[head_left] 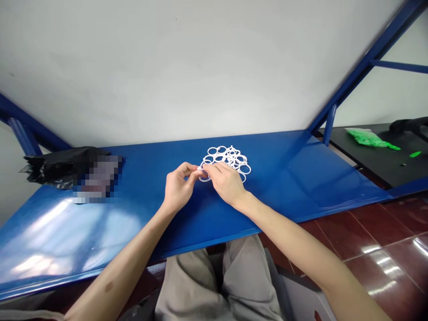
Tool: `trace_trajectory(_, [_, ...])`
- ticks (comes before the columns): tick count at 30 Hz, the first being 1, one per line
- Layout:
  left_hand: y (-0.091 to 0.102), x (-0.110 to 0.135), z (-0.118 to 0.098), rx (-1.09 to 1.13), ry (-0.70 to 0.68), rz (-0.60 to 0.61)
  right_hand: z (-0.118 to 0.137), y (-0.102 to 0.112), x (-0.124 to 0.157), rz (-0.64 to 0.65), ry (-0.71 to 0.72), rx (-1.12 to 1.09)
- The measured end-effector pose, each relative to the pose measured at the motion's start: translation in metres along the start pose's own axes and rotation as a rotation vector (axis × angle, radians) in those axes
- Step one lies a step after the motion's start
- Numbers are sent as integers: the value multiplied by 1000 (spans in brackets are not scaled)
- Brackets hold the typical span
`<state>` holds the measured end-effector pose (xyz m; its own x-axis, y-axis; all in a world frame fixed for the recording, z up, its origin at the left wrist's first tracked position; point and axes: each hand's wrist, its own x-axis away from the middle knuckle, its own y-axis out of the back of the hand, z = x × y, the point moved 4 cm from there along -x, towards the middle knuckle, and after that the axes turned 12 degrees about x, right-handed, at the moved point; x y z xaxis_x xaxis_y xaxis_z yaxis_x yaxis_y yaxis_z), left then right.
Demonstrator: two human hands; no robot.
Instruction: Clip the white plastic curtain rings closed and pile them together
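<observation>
A cluster of white plastic rings (245, 169), linked to one another, lies on the blue table in front of me. At its near left edge my left hand (180, 183) pinches a white ring between thumb and fingers. My right hand (224, 178) is closed on the same edge of the cluster, close to the left fingertips, and covers part of the rings. The small joint between the two hands is too small to make out.
The blue table (284, 187) runs along a pale wall (200, 67). A black plastic bag (60, 162) and a blurred flat item (100, 176) lie at the left. On a black table at the right rests a bag of green pieces (368, 138).
</observation>
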<state>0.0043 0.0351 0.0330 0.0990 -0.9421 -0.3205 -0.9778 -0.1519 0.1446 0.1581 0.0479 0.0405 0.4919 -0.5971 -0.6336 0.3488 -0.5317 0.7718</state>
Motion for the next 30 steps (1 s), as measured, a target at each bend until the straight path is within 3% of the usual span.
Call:
trace_trajectory(5, [-2, -2, 0, -23, -4, 3, -1, 3, 0, 11, -14, 37])
trace_trajectory(10, [-1, -3, 4, 18, 19, 32, 1, 5, 0, 16, 60, 29])
trace_trajectory(15, [-1, -2, 1, 66, 17, -3, 1, 9, -1, -2, 18, 63])
trace_trajectory(30, [-1, 0, -3, -99, -44, 50, 3, 6, 3, 26, 137, 93])
